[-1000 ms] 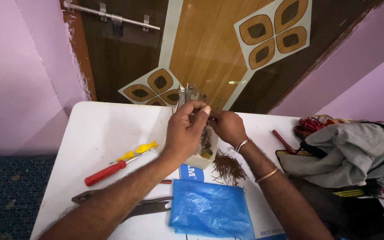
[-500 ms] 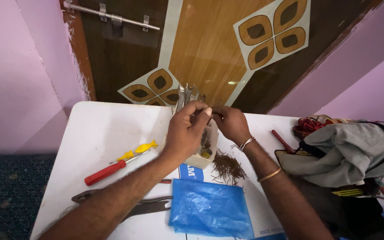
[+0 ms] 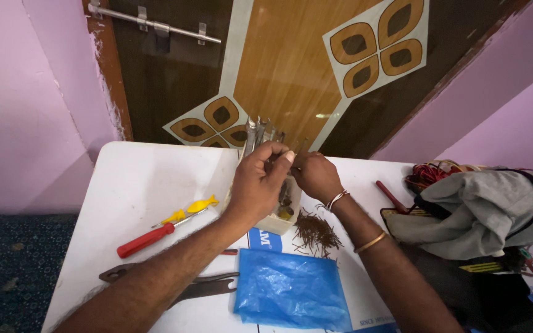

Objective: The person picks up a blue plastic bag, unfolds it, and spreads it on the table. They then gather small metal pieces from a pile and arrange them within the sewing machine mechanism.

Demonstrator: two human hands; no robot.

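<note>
A clear plastic tool holder point(image 3: 282, 213) with several metal tools point(image 3: 259, 131) sticking out of its top stands at the middle of the white table point(image 3: 137, 185). My left hand point(image 3: 258, 181) is closed around the tools in front of the holder. My right hand point(image 3: 316, 176) sits just to its right and pinches a thin nail-like piece at the holder's rim. A small heap of thin brown nails point(image 3: 314, 232) lies on the table below my right wrist.
A red-handled screwdriver point(image 3: 146, 239) and a yellow-handled tool point(image 3: 189, 209) lie at the left. Dark metal pliers point(image 3: 192, 287) and a blue plastic bag point(image 3: 288, 291) lie near the front edge. At the right sit a grey cloth point(image 3: 485, 209), red wires point(image 3: 430, 174) and a red stick point(image 3: 392, 196). A wooden door point(image 3: 291, 61) stands behind.
Both hands stay at the tool holder with only slight finger movement. Nothing else on the table has moved.
</note>
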